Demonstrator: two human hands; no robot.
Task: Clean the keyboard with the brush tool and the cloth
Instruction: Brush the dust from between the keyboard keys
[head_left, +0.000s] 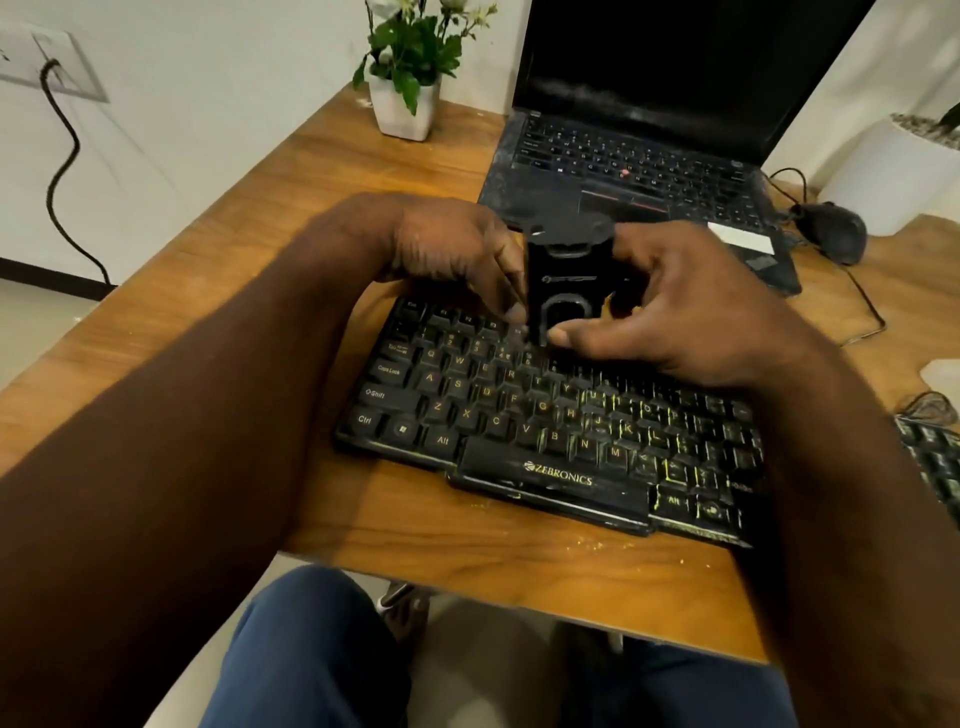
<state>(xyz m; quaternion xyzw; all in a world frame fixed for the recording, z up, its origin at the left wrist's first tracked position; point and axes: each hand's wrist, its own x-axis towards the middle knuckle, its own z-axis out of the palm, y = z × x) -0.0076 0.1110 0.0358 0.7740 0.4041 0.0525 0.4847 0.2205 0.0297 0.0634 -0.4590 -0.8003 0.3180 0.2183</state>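
A black Zebronics keyboard (550, 431) with yellowish legends lies at an angle on the wooden desk (208, 291). Above its top key rows both of my hands hold a black boxy brush tool (563, 280) upright. My left hand (457, 254) grips the tool's left side with its fingertips. My right hand (691, 306) holds the right side, thumb pressed near the tool's lower front by a loop-shaped part. The tool's lower end is at the number row. No cloth is clearly in view.
A dusty open laptop (639, 156) stands behind the keyboard. A black mouse (831, 231) with its cable lies at the right, a white flower pot (402, 111) at the back. A second keyboard's edge (935, 462) shows far right. Crumbs dot the desk front.
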